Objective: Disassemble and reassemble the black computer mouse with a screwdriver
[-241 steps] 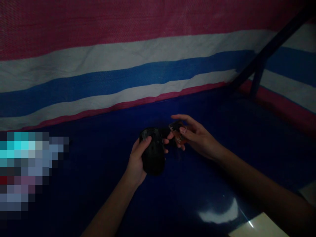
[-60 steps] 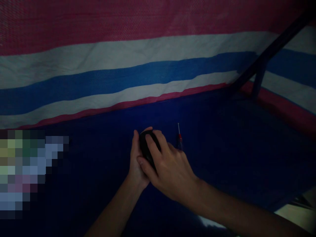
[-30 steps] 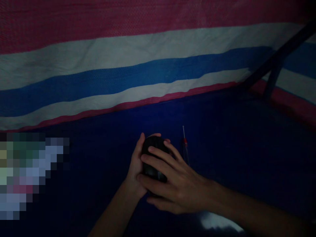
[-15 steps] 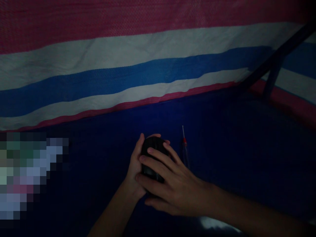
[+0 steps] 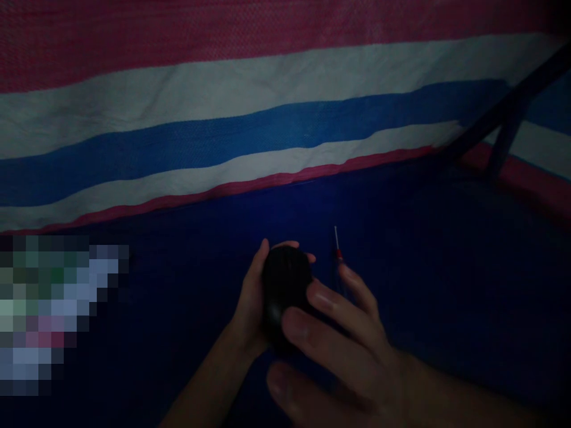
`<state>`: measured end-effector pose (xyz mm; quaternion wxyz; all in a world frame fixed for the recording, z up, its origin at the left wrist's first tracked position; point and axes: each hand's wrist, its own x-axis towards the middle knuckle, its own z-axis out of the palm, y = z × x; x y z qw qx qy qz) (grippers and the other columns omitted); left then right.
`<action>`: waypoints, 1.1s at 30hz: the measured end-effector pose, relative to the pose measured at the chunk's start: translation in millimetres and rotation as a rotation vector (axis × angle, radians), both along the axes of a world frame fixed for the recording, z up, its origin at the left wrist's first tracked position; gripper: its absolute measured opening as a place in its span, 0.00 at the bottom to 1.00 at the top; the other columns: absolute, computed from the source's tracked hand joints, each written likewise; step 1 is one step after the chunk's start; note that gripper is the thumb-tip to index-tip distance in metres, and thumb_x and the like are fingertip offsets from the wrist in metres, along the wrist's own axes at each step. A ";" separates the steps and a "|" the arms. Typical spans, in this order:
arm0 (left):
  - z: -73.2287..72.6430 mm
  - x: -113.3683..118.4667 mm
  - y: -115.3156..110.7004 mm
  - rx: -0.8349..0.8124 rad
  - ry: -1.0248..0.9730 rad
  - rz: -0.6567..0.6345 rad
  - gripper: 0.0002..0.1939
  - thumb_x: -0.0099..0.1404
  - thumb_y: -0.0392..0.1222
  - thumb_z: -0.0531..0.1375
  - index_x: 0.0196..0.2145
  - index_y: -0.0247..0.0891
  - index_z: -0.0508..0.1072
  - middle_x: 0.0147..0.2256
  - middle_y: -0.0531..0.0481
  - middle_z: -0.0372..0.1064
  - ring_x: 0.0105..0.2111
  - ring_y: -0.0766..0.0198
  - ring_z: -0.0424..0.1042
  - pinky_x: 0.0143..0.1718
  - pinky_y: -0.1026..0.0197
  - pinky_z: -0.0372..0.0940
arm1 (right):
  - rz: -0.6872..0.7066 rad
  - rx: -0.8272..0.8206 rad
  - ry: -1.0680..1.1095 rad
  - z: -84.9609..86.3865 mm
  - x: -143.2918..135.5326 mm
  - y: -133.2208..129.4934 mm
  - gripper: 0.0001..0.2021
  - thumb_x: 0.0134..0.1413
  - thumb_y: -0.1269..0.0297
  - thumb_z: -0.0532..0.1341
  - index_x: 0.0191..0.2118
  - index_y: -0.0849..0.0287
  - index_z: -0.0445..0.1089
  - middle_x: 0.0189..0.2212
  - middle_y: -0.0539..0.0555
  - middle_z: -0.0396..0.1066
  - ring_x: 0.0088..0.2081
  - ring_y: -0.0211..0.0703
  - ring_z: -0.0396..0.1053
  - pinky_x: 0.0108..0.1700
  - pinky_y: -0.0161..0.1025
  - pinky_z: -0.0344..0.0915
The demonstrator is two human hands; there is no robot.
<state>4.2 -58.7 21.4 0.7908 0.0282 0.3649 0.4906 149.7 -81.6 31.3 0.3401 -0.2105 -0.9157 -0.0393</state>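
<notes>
A black computer mouse rests in my left hand, whose thumb runs along its left side while fingertips show past its top and right edge. My right hand is raised at the mouse's lower right, nearer the camera, with its fingers spread and slightly blurred. Its fingertips overlap the mouse's right edge in the view; whether they touch it I cannot tell. Just beyond the right hand lies a screwdriver with a thin metal shaft and a red collar, its handle partly hidden by the fingers.
The dark blue surface meets a red, white and blue striped sheet at the back. A dark frame bar slants at the right. A pixelated bright patch covers the left edge.
My right hand has lifted off the mouse and moved right and toward the camera, its fingers spreading. The mouse's top is more exposed. The view has shifted slightly.
</notes>
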 end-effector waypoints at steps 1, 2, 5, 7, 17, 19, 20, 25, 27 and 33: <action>-1.3 -0.2 0.4 -0.010 0.010 0.004 0.18 0.65 0.55 0.53 0.37 0.39 0.75 0.32 0.48 0.76 0.28 0.62 0.74 0.30 0.61 0.66 | -0.009 -0.022 -0.012 -2.7 -2.9 0.9 0.17 0.56 0.57 0.60 0.51 0.50 0.70 0.60 0.48 0.64 0.69 0.46 0.39 0.67 0.57 0.44; -3.4 -0.7 1.0 -0.032 0.013 0.002 0.18 0.65 0.55 0.54 0.36 0.40 0.75 0.32 0.48 0.76 0.30 0.61 0.75 0.32 0.61 0.67 | -0.031 -0.074 -0.067 -6.5 -6.7 2.8 0.20 0.57 0.58 0.58 0.54 0.55 0.68 0.60 0.54 0.64 0.68 0.50 0.44 0.66 0.58 0.46; -10.9 -2.3 3.3 -0.060 0.037 0.042 0.17 0.64 0.55 0.55 0.35 0.40 0.75 0.33 0.47 0.77 0.33 0.61 0.76 0.38 0.60 0.68 | -0.066 -0.223 -0.156 -18.1 -17.9 10.5 0.23 0.60 0.59 0.55 0.58 0.62 0.64 0.60 0.62 0.62 0.66 0.53 0.50 0.64 0.56 0.50; -13.6 -2.8 4.4 -0.053 0.028 0.039 0.17 0.64 0.55 0.55 0.36 0.39 0.75 0.34 0.46 0.77 0.34 0.61 0.76 0.38 0.60 0.68 | -0.058 -0.240 -0.149 -22.5 -21.6 13.5 0.23 0.61 0.60 0.54 0.58 0.63 0.63 0.61 0.64 0.61 0.66 0.54 0.49 0.64 0.56 0.50; -9.6 -0.7 4.4 -0.027 0.033 0.033 0.18 0.65 0.55 0.54 0.37 0.39 0.73 0.31 0.49 0.75 0.33 0.61 0.76 0.41 0.57 0.68 | -0.027 -0.252 -0.138 -21.0 -19.4 13.4 0.25 0.62 0.54 0.53 0.59 0.63 0.62 0.61 0.63 0.59 0.66 0.54 0.48 0.65 0.56 0.49; -11.0 -1.2 3.4 -0.030 0.025 0.026 0.18 0.64 0.56 0.54 0.37 0.40 0.73 0.32 0.48 0.76 0.33 0.61 0.76 0.40 0.57 0.68 | -0.021 -0.260 -0.143 -20.6 -18.7 13.8 0.27 0.62 0.51 0.53 0.60 0.63 0.61 0.61 0.64 0.60 0.66 0.54 0.48 0.65 0.56 0.48; -11.6 -1.5 2.9 -0.033 0.021 0.023 0.18 0.64 0.56 0.55 0.38 0.40 0.73 0.32 0.48 0.76 0.33 0.61 0.76 0.39 0.58 0.68 | -0.017 -0.263 -0.148 -20.5 -18.2 13.9 0.28 0.61 0.49 0.53 0.60 0.64 0.61 0.61 0.64 0.59 0.66 0.55 0.47 0.65 0.56 0.49; -10.8 -2.5 4.1 -0.044 0.000 0.003 0.17 0.65 0.56 0.54 0.39 0.40 0.73 0.34 0.47 0.76 0.32 0.61 0.76 0.35 0.59 0.68 | -0.001 -0.277 -0.179 -23.4 -15.7 11.2 0.30 0.59 0.49 0.56 0.62 0.59 0.59 0.64 0.64 0.55 0.68 0.56 0.41 0.65 0.58 0.46; -9.9 -2.5 6.0 -0.052 -0.005 0.000 0.19 0.66 0.57 0.51 0.39 0.40 0.73 0.33 0.46 0.76 0.31 0.60 0.76 0.34 0.58 0.68 | 0.013 -0.274 -0.181 -25.0 -15.9 9.5 0.29 0.58 0.52 0.59 0.63 0.54 0.56 0.66 0.60 0.51 0.69 0.55 0.36 0.66 0.58 0.43; -8.9 -3.2 4.6 -0.007 -0.020 0.044 0.21 0.69 0.54 0.48 0.51 0.41 0.70 0.41 0.44 0.76 0.36 0.60 0.76 0.39 0.57 0.68 | -0.011 -0.284 -0.218 -26.1 -17.6 9.3 0.24 0.62 0.65 0.54 0.63 0.52 0.55 0.66 0.57 0.50 0.69 0.52 0.33 0.67 0.56 0.40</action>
